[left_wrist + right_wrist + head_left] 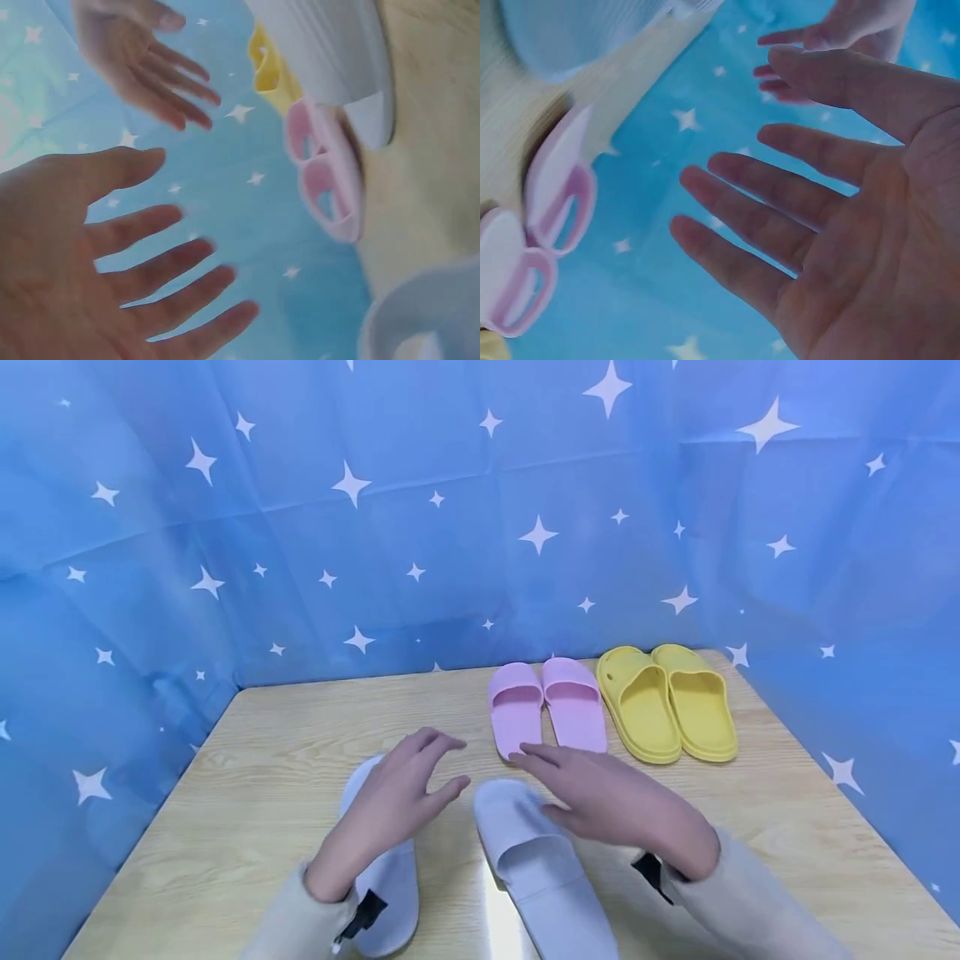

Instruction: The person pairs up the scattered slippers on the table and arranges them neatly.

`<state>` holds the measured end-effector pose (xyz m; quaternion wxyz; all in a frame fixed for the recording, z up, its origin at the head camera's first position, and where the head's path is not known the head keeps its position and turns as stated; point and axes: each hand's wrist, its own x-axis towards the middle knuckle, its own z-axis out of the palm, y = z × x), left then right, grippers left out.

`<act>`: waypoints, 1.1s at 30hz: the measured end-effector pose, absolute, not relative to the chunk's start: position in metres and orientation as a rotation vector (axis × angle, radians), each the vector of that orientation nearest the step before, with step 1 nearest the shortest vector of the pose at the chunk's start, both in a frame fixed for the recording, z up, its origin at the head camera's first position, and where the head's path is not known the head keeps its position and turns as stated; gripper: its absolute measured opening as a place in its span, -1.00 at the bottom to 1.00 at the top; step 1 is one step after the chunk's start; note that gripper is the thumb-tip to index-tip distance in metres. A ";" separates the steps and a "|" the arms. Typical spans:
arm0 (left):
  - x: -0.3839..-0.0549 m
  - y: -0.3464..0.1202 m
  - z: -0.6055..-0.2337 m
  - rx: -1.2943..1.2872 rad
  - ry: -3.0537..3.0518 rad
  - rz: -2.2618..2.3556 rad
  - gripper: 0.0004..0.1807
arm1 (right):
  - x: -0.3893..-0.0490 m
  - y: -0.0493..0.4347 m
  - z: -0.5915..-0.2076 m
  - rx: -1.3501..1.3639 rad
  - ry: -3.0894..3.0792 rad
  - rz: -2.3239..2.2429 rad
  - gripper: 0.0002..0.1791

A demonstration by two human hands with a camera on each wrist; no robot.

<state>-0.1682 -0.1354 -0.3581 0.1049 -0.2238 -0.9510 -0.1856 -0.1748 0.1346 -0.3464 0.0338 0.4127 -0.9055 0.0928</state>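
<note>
Two pale grey-white slippers lie on the table in front of me, one left slipper (397, 893) and one right slipper (551, 877), with a gap between them. My left hand (401, 789) hovers over the left slipper and hides part of it. To the right, my right hand (600, 793) is held above the right slipper's toe end, partly covering its edge. Both palms face each other, and the fingers of the left hand (142, 262) and right hand (840, 202) are spread and hold nothing.
At the back of the wooden table (277, 752) stands a pair of pink slippers (573, 702), with a pair of yellow slippers (697, 706) beside it on the right. A blue star-patterned cloth (427, 543) hangs behind the table and along its sides.
</note>
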 end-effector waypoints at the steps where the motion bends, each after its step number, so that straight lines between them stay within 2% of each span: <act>1: -0.163 -0.138 -0.355 -0.654 -2.823 -0.512 -0.66 | -0.168 0.134 -0.344 1.297 -2.753 0.260 -0.33; 4: -0.146 -0.147 -0.347 -0.634 -2.915 -0.401 -0.77 | -0.146 0.134 -0.341 1.394 -2.709 0.207 -0.44; 7: -0.134 -0.150 -0.341 -0.628 -3.019 -0.290 -0.74 | -0.129 0.134 -0.343 1.501 -2.760 0.154 -0.57; 11: -0.119 -0.147 -0.342 -0.599 -3.119 -0.193 -0.58 | -0.115 0.130 -0.355 1.582 -2.892 0.033 -0.52; 15: -0.110 -0.143 -0.350 -0.589 -3.236 -0.112 -0.48 | -0.105 0.127 -0.375 1.533 -2.969 -0.126 -0.42; 19: -0.111 -0.141 -0.360 -0.624 -3.311 -0.053 -0.46 | -0.099 0.121 -0.396 1.469 -2.878 -0.317 -0.54; 22: -0.113 -0.141 -0.365 -0.612 -3.349 -0.074 -0.51 | -0.095 0.115 -0.408 1.440 -2.704 -0.444 -0.65; 28: -0.111 -0.134 -0.377 -0.618 -3.383 0.061 -0.53 | -0.094 0.112 -0.415 1.438 -2.608 -0.520 -0.59; 33: -0.105 -0.125 -0.388 -0.671 -3.303 0.190 -0.69 | -0.092 0.111 -0.415 1.470 -2.556 -0.504 -0.60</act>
